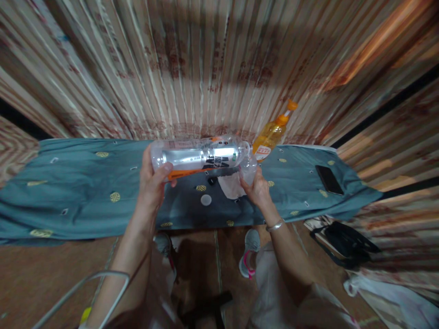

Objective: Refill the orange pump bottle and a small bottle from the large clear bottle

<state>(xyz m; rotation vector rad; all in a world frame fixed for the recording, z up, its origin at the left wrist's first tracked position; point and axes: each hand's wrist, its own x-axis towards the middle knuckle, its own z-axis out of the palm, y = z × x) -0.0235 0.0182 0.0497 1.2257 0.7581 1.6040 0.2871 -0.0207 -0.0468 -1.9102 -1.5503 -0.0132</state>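
My left hand [152, 185] is wrapped around the base of a large clear plastic bottle [187, 157] with a silver and orange label. The bottle lies nearly level above the cloth, its neck pointing right. My right hand [256, 188] is closed on a smaller clear plastic container [248, 170], held at the bottle's mouth end; whether the two touch I cannot tell. Just behind it stands a bottle of orange-yellow liquid [269, 139] with an orange pump top. Below the large bottle lie a white disc [206, 199], a pale cloth or tissue [230, 186] and a small dark item [212, 181].
A teal patterned cloth [85, 183] covers the long narrow table. Toward its right end rests a black phone [329, 179]. Striped curtains [192, 68] hang right behind the table. On the floor at right are a black bag [346, 242] and a white plastic bag [394, 292].
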